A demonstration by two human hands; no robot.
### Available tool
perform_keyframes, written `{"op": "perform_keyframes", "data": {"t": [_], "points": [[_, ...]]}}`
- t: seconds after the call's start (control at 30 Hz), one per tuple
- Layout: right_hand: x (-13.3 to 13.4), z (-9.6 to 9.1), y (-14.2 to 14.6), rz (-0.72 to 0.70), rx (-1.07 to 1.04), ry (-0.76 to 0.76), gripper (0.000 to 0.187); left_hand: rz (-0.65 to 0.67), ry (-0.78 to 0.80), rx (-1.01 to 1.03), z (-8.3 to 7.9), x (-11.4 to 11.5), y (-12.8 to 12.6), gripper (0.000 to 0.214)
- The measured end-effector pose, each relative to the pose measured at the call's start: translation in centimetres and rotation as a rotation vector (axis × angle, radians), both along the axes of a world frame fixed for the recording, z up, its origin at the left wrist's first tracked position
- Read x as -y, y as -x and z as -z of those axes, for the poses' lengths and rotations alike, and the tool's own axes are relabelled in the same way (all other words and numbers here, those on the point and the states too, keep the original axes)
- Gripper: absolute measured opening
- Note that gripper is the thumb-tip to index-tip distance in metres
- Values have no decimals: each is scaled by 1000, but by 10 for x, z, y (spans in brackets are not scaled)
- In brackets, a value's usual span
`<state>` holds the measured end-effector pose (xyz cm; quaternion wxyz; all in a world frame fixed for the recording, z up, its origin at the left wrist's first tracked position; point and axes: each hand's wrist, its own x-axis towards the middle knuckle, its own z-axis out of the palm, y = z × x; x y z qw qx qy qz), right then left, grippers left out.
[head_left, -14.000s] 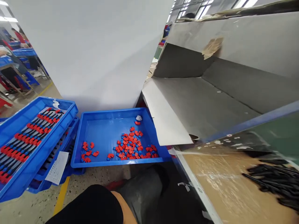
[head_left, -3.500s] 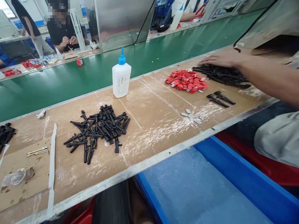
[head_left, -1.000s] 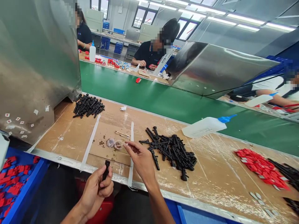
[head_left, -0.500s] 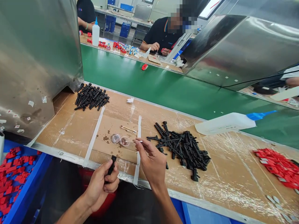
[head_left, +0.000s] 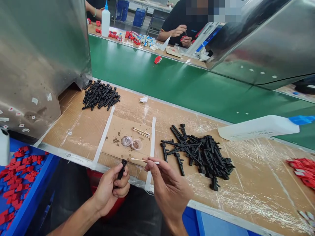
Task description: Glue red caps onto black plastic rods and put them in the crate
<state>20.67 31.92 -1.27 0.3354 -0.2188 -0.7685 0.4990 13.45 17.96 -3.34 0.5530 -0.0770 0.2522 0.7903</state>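
Observation:
Near the table's front edge, my left hand (head_left: 110,185) is closed around a black plastic part (head_left: 122,168), its blocky end pointing up. My right hand (head_left: 168,186) pinches a cotton swab (head_left: 144,160), whose left tip points toward that part but stays apart from it. Just beyond are two small clear cups, one cup (head_left: 126,141) beside another cup (head_left: 136,144) with brownish contents. Several used swabs (head_left: 140,131) lie behind them on a cardboard sheet (head_left: 113,126) spotted with brown drops. Right of my right hand lies a heap of black plastic parts (head_left: 204,154).
A smaller black heap (head_left: 100,95) lies back left. A large white bottle (head_left: 258,127) with a blue nozzle lies at the right, near red parts (head_left: 302,172). A blue bin (head_left: 27,203) of red and blue pieces stands lower left. Beyond the green belt (head_left: 177,77), a co-worker (head_left: 182,26) handles small pieces.
My right hand has drawn the swab out of the brownish cup and brought it nearer the black part. My left hand keeps its hold. The whole view has shifted slightly.

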Motion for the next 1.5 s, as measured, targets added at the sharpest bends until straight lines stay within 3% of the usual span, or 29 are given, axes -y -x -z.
{"op": "perform_keyframes", "data": {"t": [0.2,0.57,1.5], "points": [[6,10,-3,-66,23,-44,25,7,-12,4,0,1,1,29],[9,11,-2,-117,52,-130,26,12,-6,-5,0,2,0,30],[16,-6,0,-154,9,-488,29,-29,56,-99,2,1,-4,30]]}}
